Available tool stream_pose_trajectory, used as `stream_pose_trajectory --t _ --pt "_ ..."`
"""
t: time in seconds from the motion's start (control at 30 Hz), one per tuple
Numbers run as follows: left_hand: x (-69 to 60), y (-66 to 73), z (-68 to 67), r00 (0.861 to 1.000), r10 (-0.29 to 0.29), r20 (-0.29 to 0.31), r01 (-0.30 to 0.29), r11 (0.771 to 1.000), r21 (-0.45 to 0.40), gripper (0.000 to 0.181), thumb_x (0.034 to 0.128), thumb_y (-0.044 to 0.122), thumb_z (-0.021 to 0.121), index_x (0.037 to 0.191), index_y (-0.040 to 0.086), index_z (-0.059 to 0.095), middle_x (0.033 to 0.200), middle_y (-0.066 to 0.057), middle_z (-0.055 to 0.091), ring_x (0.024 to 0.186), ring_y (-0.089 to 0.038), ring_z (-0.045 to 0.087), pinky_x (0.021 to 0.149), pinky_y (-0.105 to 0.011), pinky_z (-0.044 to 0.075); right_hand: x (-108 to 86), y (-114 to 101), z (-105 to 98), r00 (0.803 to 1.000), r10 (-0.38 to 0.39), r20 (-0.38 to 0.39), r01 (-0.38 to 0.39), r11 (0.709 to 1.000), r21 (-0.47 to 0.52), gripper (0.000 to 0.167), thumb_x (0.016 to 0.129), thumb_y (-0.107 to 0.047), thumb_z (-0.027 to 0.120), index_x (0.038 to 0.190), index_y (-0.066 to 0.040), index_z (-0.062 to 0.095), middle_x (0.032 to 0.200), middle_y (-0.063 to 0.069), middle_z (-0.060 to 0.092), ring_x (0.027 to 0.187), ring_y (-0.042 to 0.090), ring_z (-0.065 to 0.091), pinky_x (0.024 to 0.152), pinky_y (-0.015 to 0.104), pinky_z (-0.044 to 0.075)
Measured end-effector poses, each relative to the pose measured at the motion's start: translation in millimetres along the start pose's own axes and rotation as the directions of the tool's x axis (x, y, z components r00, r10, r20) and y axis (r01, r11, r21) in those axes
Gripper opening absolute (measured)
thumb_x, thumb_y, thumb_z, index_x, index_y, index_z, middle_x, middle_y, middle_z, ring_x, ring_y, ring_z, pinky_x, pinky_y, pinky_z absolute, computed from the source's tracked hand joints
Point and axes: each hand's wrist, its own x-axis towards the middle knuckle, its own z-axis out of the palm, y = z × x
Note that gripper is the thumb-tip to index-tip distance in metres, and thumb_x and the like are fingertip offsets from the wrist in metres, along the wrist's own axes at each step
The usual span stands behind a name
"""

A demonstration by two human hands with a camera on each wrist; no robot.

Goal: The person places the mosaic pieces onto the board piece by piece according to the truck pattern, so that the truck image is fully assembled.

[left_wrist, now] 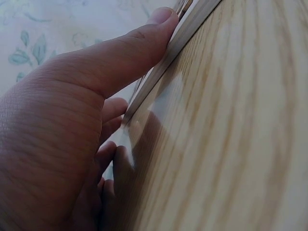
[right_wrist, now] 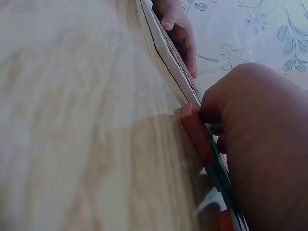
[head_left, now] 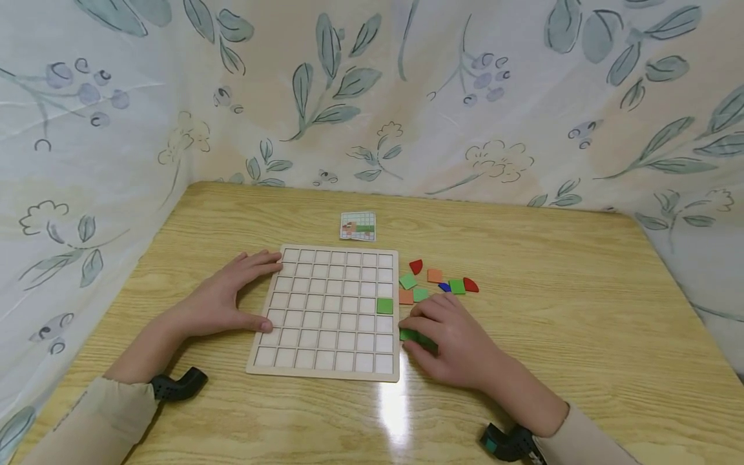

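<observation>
In the head view, the right hand (head_left: 453,342) covers part of the green pieces (head_left: 417,337) beneath it, so we cannot count them or tell whether its fingertips pinch one. We find the pattern on the card (head_left: 358,227) too small to follow. In the left wrist view, we lose the left hand (left_wrist: 53,130) at the left edge and the board (left_wrist: 193,24) at the top.

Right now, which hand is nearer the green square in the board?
Your right hand, just right of the green square, off the board; your left hand touches the board's left edge.
</observation>
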Motion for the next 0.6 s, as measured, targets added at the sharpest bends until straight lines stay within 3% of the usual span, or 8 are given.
stream_pose_trajectory --t 0.3,0.6 --pt "-0.9 -0.7 -0.9 1.000 -0.010 0.006 0.010 1.000 -0.012 0.107 0.0804 0.056 0.096 0.166 0.013 0.048 0.176 -0.010 0.035 0.164 -0.041 0.023 0.137 -0.048 0.003 3.8 2 -2 0.998 0.056 -0.018 -0.056 0.998 0.028 0.024 0.087 -0.016 0.085 0.111 -0.015 0.082 0.107 -0.005 0.069 0.098 0.018 0.058 0.086 0.042 0.048" --pt "1.4 2.4 -4.6 0.999 -0.029 0.020 0.029 1.000 -0.004 0.107 0.0798 0.057 0.096 0.166 0.014 0.048 0.176 -0.008 0.035 0.165 -0.040 0.021 0.136 -0.054 0.005 8.2 11 -6 0.996 0.083 0.020 -0.084 0.994 0.067 0.023 0.088 -0.012 0.079 0.111 -0.016 0.083 0.111 -0.006 0.072 0.104 0.018 0.059 0.087 0.039 0.046"
